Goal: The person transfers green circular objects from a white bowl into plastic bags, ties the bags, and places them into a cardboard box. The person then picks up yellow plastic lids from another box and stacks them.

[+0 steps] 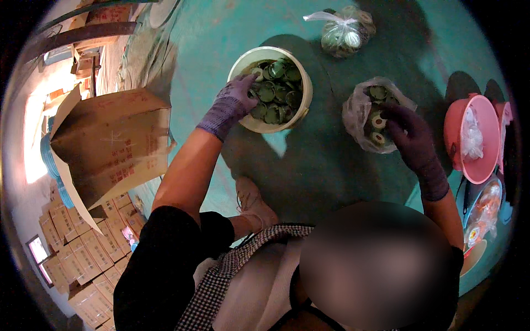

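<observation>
My left hand (236, 98), in a purple knit glove, reaches over the left rim of a round cream bucket (305, 108). Its thumb and fingers are apart, and I make out nothing held between them. Dark green round caps (274, 92) fill much of the bucket, and a paler one lies at the fingertips. Over at the right, my right hand (409, 132), in a dark purple glove, is at the mouth of a clear plastic bag (358, 117). Its fingers are curved and apart beside a green disc with a pale ring (378, 121), among several round pieces in the bag.
A knotted clear bag (343, 36) of similar pieces stands farther back on the green floor (232, 27). Pink basins (479, 144) and a tray with bagged items (487, 201) are at the right. An open cardboard box (118, 143) stands left, with stacked cartons (83, 251) beyond.
</observation>
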